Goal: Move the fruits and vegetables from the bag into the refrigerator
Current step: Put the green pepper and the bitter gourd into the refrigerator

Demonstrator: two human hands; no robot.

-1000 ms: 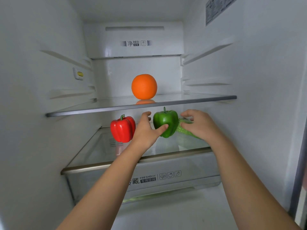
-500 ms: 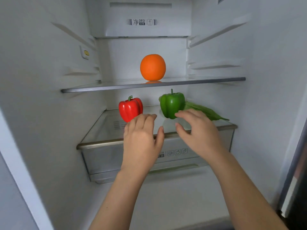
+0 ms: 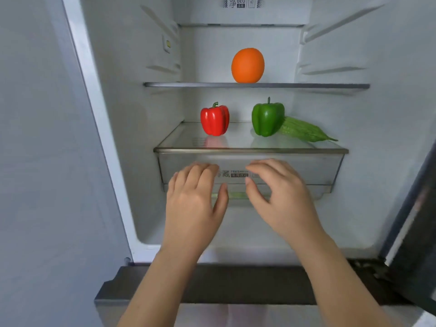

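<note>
An orange [image 3: 247,65] stands on the upper glass shelf [image 3: 330,85] of the open refrigerator. On the lower glass shelf [image 3: 250,150] a red bell pepper [image 3: 214,119] stands upright at the left. A green bell pepper [image 3: 267,119] stands to its right, and a bumpy green bitter gourd [image 3: 304,130] lies against it. My left hand [image 3: 195,204] and my right hand [image 3: 280,197] hover side by side in front of the crisper drawer [image 3: 318,168], fingers loosely bent, holding nothing. The bag is out of view.
The fridge's left outer wall [image 3: 47,161] fills the left side. The dark edge of the open door [image 3: 415,232] runs down the right. A dark sill [image 3: 236,284] lies below the compartment. Shelf rails line both inner walls.
Both hands let go of the green pepper and the gourd and drew back out of the lower shelf, down to the drawer front. The view pulled back too.
</note>
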